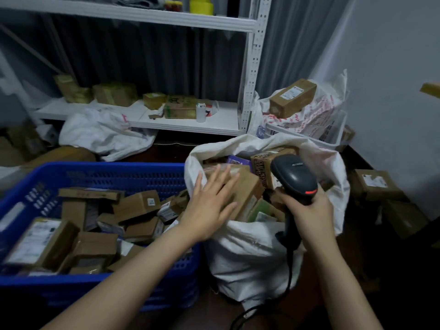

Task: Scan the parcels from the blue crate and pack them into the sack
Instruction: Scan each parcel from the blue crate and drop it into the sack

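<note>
The blue crate (pixel 102 173) at lower left holds several small cardboard parcels (pixel 137 203). To its right stands the white sack (pixel 247 253), open-mouthed and filled with brown boxes. My left hand (pixel 210 206) reaches across the sack's near rim with fingers spread and straight, lying over a brown parcel (pixel 247 189) at the top of the pile. My right hand (pixel 309 211) grips the handle of a black barcode scanner (pixel 294 177) above the sack's right side; its cable hangs down to the floor.
A white metal shelf (pixel 181 125) with more boxes and a white bottle stands behind. Another white sack (pixel 102 132) lies under it. A bin with printed bags and a brown box (pixel 292 97) sits at back right. Loose boxes (pixel 373 184) line the right wall.
</note>
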